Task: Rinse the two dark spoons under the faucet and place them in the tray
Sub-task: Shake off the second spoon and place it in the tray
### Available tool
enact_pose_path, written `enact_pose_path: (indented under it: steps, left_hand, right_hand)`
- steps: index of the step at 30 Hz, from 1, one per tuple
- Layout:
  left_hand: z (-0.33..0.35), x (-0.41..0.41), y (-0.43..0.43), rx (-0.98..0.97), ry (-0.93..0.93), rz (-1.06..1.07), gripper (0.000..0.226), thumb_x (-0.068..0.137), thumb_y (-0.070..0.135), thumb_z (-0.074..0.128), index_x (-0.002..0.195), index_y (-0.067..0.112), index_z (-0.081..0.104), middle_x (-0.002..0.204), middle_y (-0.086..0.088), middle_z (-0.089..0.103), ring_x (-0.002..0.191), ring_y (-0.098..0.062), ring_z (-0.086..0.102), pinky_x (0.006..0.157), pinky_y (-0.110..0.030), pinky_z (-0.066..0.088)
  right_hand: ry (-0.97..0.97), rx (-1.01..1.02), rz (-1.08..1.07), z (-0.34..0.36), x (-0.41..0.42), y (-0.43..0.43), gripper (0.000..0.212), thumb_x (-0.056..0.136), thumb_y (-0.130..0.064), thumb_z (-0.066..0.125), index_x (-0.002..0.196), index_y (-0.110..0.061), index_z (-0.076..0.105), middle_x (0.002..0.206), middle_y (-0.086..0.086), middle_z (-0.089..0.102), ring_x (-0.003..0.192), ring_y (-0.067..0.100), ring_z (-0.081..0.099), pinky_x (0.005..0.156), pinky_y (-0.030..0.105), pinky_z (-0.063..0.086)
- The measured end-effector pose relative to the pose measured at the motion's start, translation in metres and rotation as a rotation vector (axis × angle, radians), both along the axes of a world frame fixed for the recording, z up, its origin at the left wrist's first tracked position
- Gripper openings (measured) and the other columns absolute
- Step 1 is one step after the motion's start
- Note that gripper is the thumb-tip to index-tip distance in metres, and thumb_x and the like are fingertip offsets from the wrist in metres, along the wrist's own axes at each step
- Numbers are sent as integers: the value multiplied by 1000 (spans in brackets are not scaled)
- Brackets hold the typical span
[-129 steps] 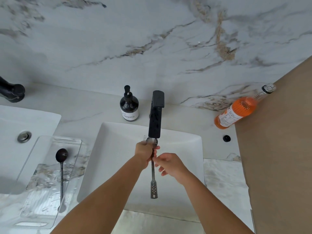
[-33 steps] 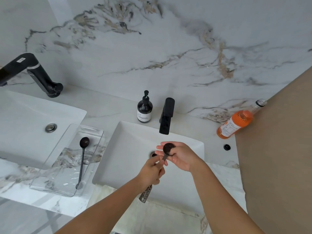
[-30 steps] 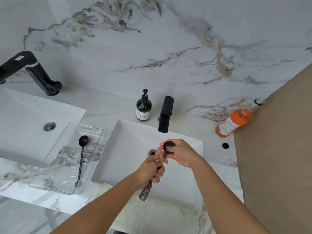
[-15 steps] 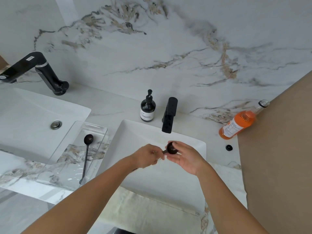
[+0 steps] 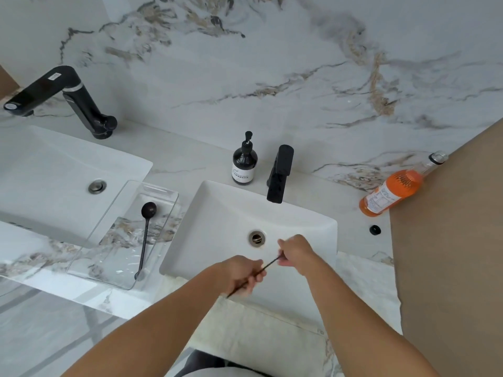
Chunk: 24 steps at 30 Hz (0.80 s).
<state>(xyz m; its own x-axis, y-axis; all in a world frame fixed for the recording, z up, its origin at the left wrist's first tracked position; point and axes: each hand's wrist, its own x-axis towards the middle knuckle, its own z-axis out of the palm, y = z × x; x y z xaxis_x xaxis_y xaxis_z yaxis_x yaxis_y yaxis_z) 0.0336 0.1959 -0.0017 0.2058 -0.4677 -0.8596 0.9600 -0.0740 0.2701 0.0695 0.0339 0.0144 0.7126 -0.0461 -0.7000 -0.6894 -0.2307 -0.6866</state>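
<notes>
A dark soap bottle (image 5: 244, 165) stands on the marble table (image 5: 187, 163) at the far side. An orange bottle (image 5: 392, 190) leans far right, with a small black cap (image 5: 374, 229) near it. A second sink (image 5: 49, 180) lies left.

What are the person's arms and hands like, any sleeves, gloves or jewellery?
Both arms are bare for all of their visible length, with no sleeves in view. The left hand and right hand wear no gloves; no rings, watch or bracelets can be made out.

Head-worn, wide-angle, looking forward and steeply down from close above the white sink basin (image 5: 226, 213); marble wall (image 5: 272, 63) across the top, forearms entering from the bottom edge.
</notes>
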Motion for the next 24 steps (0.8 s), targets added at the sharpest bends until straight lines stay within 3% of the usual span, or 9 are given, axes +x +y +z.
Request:
enact_pose_path:
  steps: [2,5,10,13,14,17,18,21,24]
  left_hand:
    - [-6,-4,-5,111,6,-28,48,104,42,36,64,19,50,45,8,40,33,-6,31,35,-16,24]
    - [-3,-4,-11,-64,-16,110,53,99,56,38,64,19,51,52,6,32,39,-10,27,38,-19,24]
    - [10,6,17,-460,-160,-55,41,93,57,54,73,20,54,56,6,22,45,-10,20,43,-20,21]
    - [3,10,54,-650,-38,-183,36,103,40,35,78,19,50,53,8,24,43,-7,20,41,-18,19]
    - [-1,8,62,-570,38,-227,37,103,39,30,78,19,49,51,8,24,41,-6,19,39,-17,18]
    - [-18,5,63,157,-97,-624,36,104,33,31,76,17,45,47,5,30,34,-8,22,37,-19,17]
    - [-19,6,58,226,-109,-640,37,104,34,29,75,17,44,45,6,31,32,-7,23,36,-19,17]
    - [-12,17,39,11,7,-482,41,103,41,29,72,19,43,45,9,29,30,-4,21,29,-17,17]
    - [-6,16,31,210,-66,-671,42,102,42,28,71,18,44,43,8,29,30,-6,20,31,-17,15]
  right_hand:
    - [15,-356,50,2,4,13,31,96,-28,49,108,0,54,101,18,58,79,32,61,92,46,55]
    - [-156,-441,192,28,23,28,50,94,-39,47,131,-5,43,129,17,52,112,34,56,93,38,45]
    - [-121,15,12,52,18,11,71,87,-58,52,149,-31,28,113,4,51,91,17,58,88,37,54]
    - [-50,156,-119,43,0,-18,64,90,-57,53,145,-29,38,116,4,51,99,23,56,81,37,55]
    - [-15,149,-157,38,-6,-26,58,90,-53,55,140,-26,45,115,4,52,96,25,56,79,38,55]
    - [83,127,-246,21,-21,-43,42,91,-38,62,126,-16,56,110,8,54,92,28,58,76,41,55]
    - [97,123,-264,18,-25,-46,40,91,-34,62,125,-14,57,108,8,55,92,30,58,76,41,55]
    - [102,125,-305,12,-31,-53,37,91,-27,62,123,-10,60,109,12,57,91,32,59,78,42,54]
    - [117,137,-287,11,-34,-55,33,90,-24,64,119,-7,64,116,16,60,93,34,61,86,45,53]
